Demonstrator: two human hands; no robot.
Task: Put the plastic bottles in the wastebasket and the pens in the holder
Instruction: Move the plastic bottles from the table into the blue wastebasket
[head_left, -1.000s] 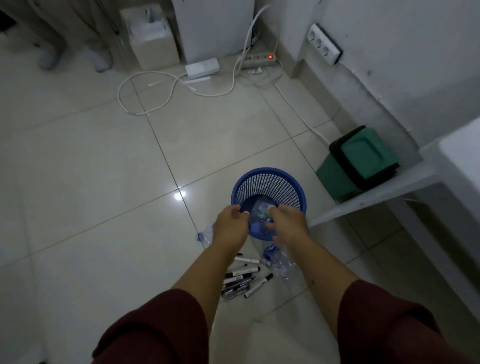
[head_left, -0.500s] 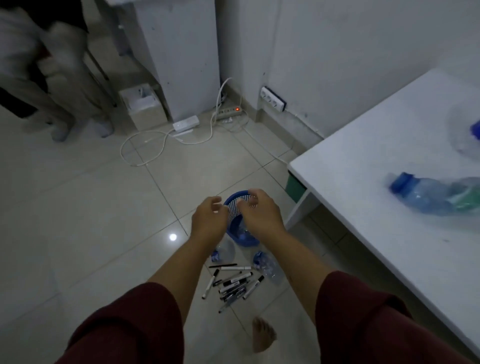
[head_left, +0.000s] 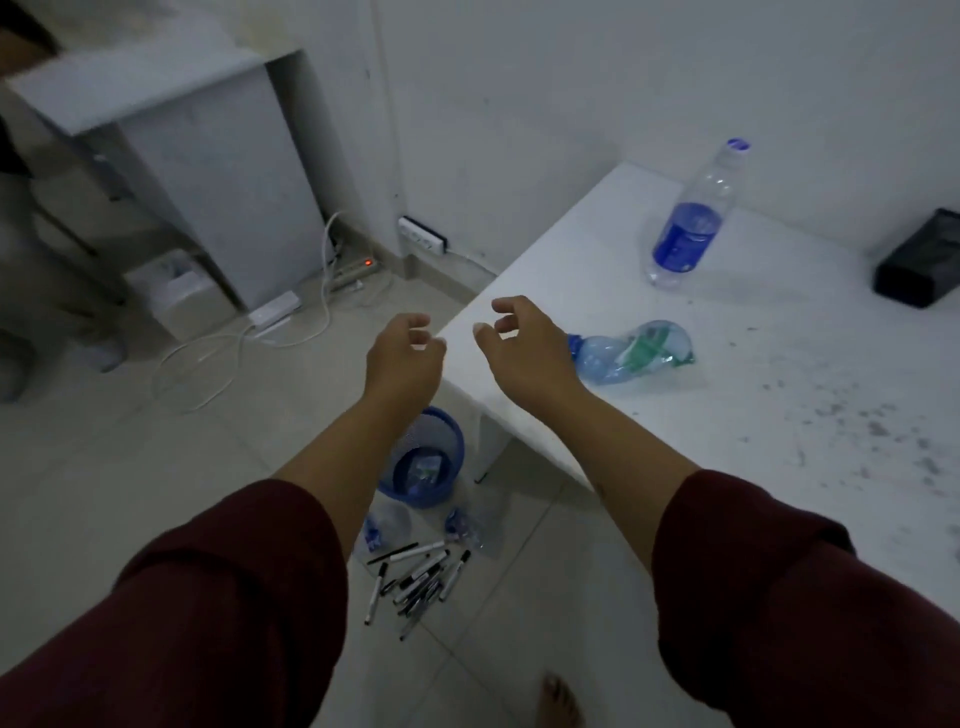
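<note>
My left hand (head_left: 402, 358) and my right hand (head_left: 522, 345) hover empty with fingers apart near the corner of the white table (head_left: 779, 415). A crushed bottle with a green label (head_left: 636, 353) lies on the table just right of my right hand. An upright bottle with a blue label (head_left: 693, 223) stands farther back. The blue mesh wastebasket (head_left: 449, 447) sits on the floor beneath my left forearm, with a bottle inside. Two crushed bottles, one (head_left: 384, 525) on the left and another (head_left: 467, 525) on the right, and several pens (head_left: 421, 577) lie on the floor in front of it.
A black holder-like box (head_left: 919, 260) lies at the table's far right. White cables and a power strip (head_left: 356, 267) run along the floor by the wall. A grey cabinet (head_left: 208, 182) stands at the back left. My bare foot (head_left: 558, 701) shows at the bottom.
My hands have risen from the wastebasket, where a bottle was let go, up to table height. The view has lifted from the floor to the table top.
</note>
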